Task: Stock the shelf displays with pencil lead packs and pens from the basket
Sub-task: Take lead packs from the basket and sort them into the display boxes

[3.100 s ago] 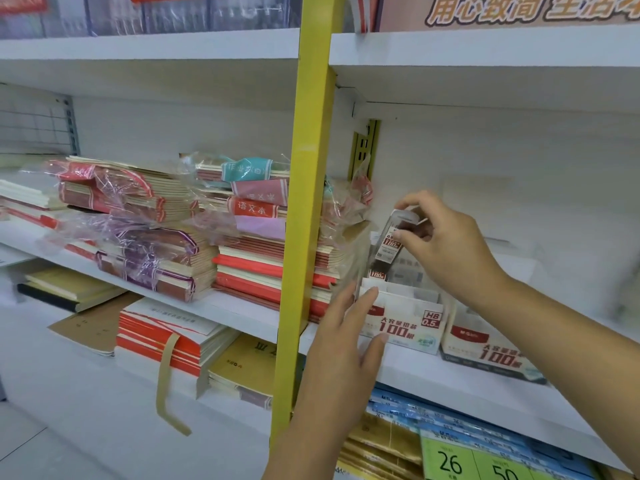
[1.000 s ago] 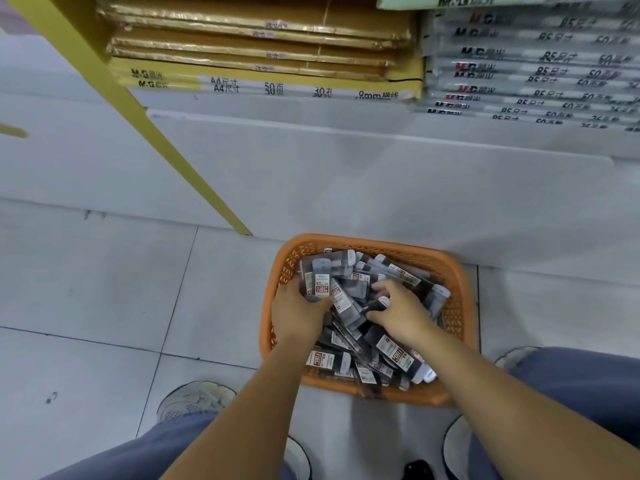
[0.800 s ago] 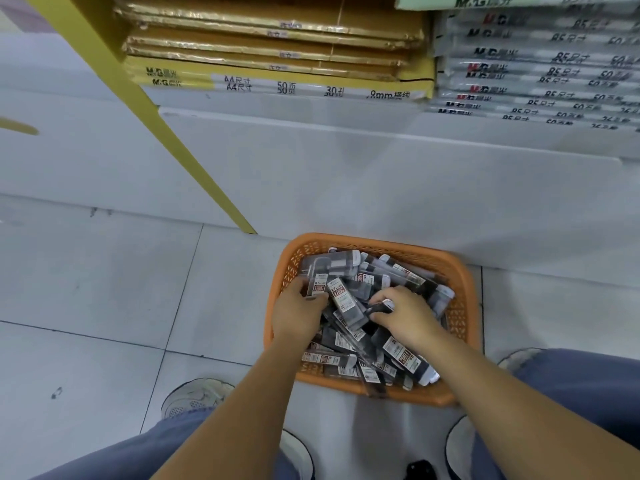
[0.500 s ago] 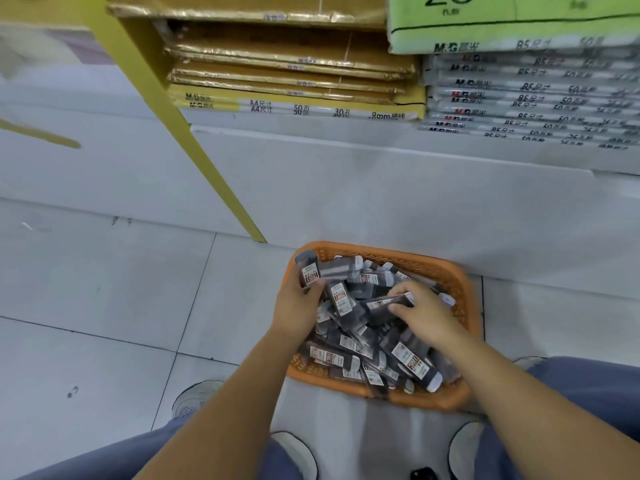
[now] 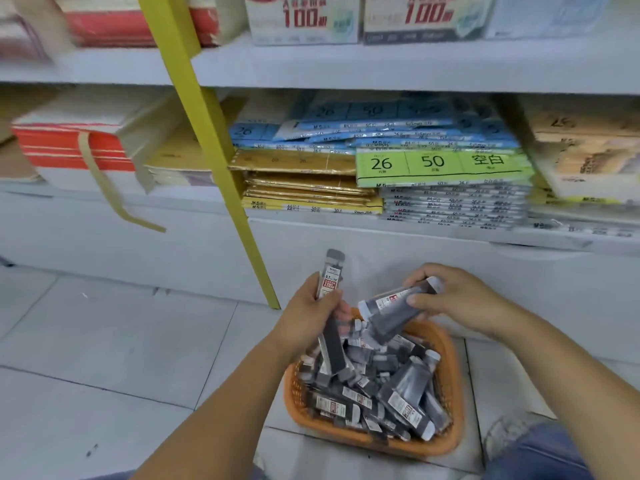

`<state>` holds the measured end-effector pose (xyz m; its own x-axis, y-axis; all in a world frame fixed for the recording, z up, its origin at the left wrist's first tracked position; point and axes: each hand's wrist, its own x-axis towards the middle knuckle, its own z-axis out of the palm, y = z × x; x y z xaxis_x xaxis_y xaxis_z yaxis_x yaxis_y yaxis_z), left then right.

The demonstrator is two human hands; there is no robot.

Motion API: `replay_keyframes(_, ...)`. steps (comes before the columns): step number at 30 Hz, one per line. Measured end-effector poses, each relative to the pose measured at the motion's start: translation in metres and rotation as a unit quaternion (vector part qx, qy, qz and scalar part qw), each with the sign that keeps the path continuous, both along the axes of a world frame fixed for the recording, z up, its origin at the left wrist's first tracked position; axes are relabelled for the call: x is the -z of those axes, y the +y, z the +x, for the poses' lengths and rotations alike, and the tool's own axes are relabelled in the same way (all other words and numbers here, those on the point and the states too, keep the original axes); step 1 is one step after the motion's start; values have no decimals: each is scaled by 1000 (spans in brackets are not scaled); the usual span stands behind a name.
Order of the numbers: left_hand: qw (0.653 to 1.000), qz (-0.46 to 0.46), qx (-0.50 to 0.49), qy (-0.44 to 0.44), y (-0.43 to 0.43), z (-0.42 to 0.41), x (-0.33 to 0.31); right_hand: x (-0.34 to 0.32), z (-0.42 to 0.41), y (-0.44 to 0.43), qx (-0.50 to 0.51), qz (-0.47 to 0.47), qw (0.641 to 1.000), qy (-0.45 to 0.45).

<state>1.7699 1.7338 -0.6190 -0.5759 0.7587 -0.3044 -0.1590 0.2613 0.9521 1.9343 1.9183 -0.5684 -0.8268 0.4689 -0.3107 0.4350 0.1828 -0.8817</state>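
An orange basket (image 5: 450, 386) on the floor holds several dark grey pencil lead packs (image 5: 398, 393) with red-and-white labels. My left hand (image 5: 308, 317) is raised above the basket's left side, closed around upright lead packs (image 5: 331, 271). My right hand (image 5: 460, 299) is above the basket's far edge, gripping a tilted bundle of lead packs (image 5: 394, 310). Two white display boxes marked "100" (image 5: 304, 19) stand on the shelf above, cut off by the top edge.
A yellow upright post (image 5: 214, 161) slants down to the floor left of the basket. The lower shelf (image 5: 415, 233) carries stacked paper refill packs, a green-labelled pack (image 5: 440, 168) and red-white booklets (image 5: 76, 147). Grey tiled floor lies to the left. My knee (image 5: 540, 452) is at lower right.
Both hands have lifted out of the basket, each holding lead packs. The view has tilted up from the basket, bringing the shelves and display boxes into sight.
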Motion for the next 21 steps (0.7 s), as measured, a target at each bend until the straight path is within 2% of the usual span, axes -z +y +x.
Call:
replay_keyframes(4,995,11,45,87,5,-9,-54,-68,-3,-4,-39,-9,998,46)
replay_keyframes(11,994,14,111,-8,8,-11,-156,-162,-21,-2,-117,-17,986,120)
replay_keyframes(16,979,18,198,-46,5,-12,-199,-194,-34,0,-155,21,977,146)
replay_keyframes(19,979,-14,205,6,5,-17,-210,-195,-37,-2,-151,68,975,151)
replay_keyframes(21,976,-13,218,19,4,-18,-209,-188,-42,-4,-146,55,974,163)
